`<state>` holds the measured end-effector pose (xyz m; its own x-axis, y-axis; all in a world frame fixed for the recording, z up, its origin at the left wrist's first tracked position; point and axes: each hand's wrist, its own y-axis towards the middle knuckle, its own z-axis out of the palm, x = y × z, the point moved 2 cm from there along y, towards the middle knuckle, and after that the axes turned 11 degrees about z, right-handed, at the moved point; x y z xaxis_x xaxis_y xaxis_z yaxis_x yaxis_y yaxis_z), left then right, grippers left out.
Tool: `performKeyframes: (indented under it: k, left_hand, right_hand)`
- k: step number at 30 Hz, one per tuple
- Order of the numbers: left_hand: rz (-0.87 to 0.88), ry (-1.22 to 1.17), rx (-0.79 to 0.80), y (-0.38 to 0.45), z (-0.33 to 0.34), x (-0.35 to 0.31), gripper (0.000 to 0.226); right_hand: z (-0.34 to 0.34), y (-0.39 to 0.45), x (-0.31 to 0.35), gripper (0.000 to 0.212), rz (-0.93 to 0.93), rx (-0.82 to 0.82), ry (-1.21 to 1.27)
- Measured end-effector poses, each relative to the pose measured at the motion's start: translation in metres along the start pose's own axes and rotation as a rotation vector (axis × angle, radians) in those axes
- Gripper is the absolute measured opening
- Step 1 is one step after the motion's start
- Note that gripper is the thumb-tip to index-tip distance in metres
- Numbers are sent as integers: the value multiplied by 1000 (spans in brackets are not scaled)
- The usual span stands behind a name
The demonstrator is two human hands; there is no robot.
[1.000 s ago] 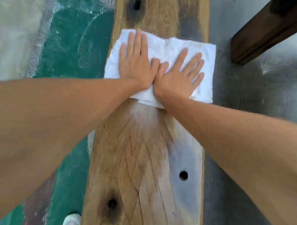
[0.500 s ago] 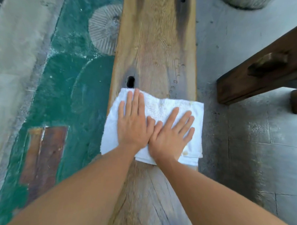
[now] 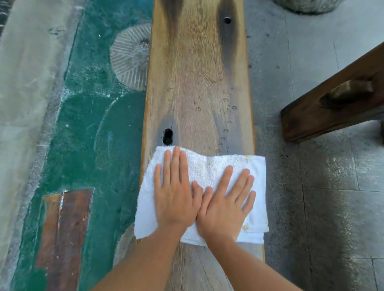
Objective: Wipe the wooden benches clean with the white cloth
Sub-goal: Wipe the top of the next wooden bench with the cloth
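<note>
Hands (image 3: 175,201) (image 3: 225,210) flat — white cloth (image 3: 205,168), wooden bench (image 3: 200,79)

Bench (image 3: 200,79) cut off top and bottom (plank under the cloth (image 3: 207,170) hidden); second bench (image 3: 342,103) cropped right.

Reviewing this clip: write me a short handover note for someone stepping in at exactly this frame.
Left hand: flat, palm down on the cloth, fingers spread.
Right hand: flat on the cloth too, thumb beside the left thumb.
Cloth: folded, spread across the full width of the bench, overhanging both edges, just below the keyhole-shaped hole.
Done: cannot be judged for sure; the plank near the person's arms looks free of drops.
Left: droplets dot the plank ahead of the cloth on the right, so that stretch likely needs wiping. A second, darker bench stands to the right, untouched.
</note>
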<state>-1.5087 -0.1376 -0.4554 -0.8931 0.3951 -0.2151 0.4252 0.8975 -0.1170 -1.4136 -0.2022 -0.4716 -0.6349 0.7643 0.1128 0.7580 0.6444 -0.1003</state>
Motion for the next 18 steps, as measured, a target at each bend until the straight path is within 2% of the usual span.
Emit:
performKeyframes:
  k: [12,18]
  left_hand:
    - [-40,37,39,-3,-2,-3,75]
    - [-33,30,47,-2,-1,-1,76]
  right_hand:
    - [-3,-4,-2,72,-9,95,72]
    - [-4,-4,-2,69,-12,87,93]
